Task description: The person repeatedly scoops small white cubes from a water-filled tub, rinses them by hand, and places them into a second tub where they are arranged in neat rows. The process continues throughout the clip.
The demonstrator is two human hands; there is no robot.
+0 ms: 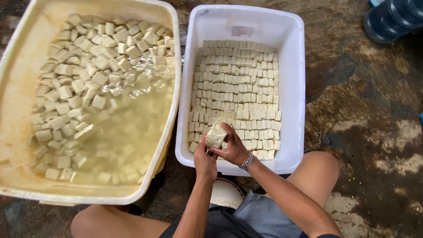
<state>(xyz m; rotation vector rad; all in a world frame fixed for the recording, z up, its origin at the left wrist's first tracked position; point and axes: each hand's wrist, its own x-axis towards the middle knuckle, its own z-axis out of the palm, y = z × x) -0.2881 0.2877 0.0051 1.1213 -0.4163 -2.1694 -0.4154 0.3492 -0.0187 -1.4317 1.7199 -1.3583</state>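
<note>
Pale cream tofu cubes in tidy rows inside a white tub. Cream-yellow tub with cloudy yellowish water. Silver beaded bracelet, blue-grey shorts, mottled brown floor, blue bottle.

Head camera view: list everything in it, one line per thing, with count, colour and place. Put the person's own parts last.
Tub: one, cream-yellow, left, filled with cloudy water.
Floating cubes: too many to count, pale beige, loose in the tub's water, mostly along its far and left sides.
Crate: one, white, rectangular, right of the tub and touching it.
Packed cubes: too many to count, pale cream, laid in tight rows across the crate's bottom.
Held cubes: a small stack, count unclear, pale cream, between both hands over the crate's near end.
Water jug: one, blue, top right corner, partly cut off.
Floor: wet, brown, stained.
Bracelet: one, beaded, on the right wrist.
Left hand: under the stack.
Right hand: gripping the stack.
Knees: two, bare, bottom edge.
</note>
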